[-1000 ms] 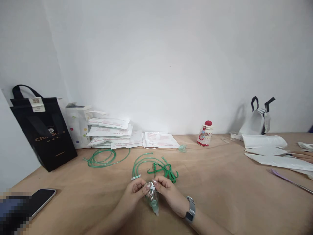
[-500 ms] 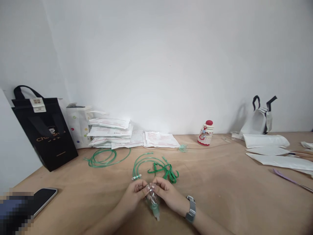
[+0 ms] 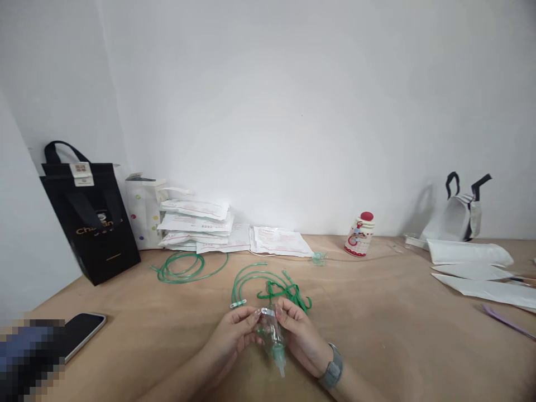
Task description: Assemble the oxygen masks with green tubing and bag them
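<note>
A clear oxygen mask [image 3: 273, 334] with a green connector [image 3: 278, 357] hangs between my two hands, connector end toward me. A metal nose strip [image 3: 268, 312] shows along its far edge. My left hand [image 3: 234, 335] pinches the mask at the left end of the strip, thumb on top and fingers curled beneath. At the strip's right end, my right hand [image 3: 299, 330] grips the mask between thumb and fingers. Just beyond my hands lies a bunched green strap [image 3: 293, 294]. Green tubing [image 3: 247, 274] with a small white clip [image 3: 238, 304] curves beside it.
Coiled green tubing [image 3: 180, 273] lies before a stack of white packets [image 3: 196, 223]. A black bag [image 3: 94, 229] and a phone [image 3: 86, 332] are at left. A bottle [image 3: 360, 234] stands at the back; white pouches [image 3: 469, 252] and a purple-handled tool [image 3: 502, 319] lie right.
My hands have moved apart along the mask's far edge, and the metal strip now shows between them. The mask has turned slightly. The whole view has shifted a little.
</note>
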A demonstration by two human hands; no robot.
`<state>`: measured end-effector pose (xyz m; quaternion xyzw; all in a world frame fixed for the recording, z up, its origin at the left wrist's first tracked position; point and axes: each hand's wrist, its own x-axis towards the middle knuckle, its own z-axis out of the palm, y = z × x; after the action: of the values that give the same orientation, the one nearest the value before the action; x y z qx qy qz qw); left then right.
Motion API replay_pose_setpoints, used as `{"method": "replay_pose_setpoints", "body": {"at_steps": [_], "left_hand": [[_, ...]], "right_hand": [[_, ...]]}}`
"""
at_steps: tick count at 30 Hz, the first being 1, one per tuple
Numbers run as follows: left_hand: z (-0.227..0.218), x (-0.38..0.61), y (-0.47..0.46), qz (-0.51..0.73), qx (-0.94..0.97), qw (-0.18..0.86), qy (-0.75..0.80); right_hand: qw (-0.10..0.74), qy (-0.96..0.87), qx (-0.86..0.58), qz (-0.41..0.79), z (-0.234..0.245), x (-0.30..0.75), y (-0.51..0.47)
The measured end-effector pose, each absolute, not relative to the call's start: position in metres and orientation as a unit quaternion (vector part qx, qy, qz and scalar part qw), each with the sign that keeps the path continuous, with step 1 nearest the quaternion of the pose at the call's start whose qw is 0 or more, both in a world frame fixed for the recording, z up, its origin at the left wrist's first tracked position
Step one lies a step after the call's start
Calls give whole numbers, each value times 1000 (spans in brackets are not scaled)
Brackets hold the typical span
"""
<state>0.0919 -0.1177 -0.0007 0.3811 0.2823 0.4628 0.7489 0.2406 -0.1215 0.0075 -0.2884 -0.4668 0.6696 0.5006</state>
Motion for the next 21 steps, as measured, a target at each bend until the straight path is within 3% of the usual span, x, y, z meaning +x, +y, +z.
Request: {"method": "replay_pose_setpoints", "body": {"at_steps": [11, 21], "left_hand": [[21, 81, -115, 413, 528, 651, 356], [27, 87, -120, 413, 545, 614, 396]], "right_hand": [[411, -655, -353, 526, 19, 259, -115], [373, -681, -343, 529, 21, 259, -115]]}}
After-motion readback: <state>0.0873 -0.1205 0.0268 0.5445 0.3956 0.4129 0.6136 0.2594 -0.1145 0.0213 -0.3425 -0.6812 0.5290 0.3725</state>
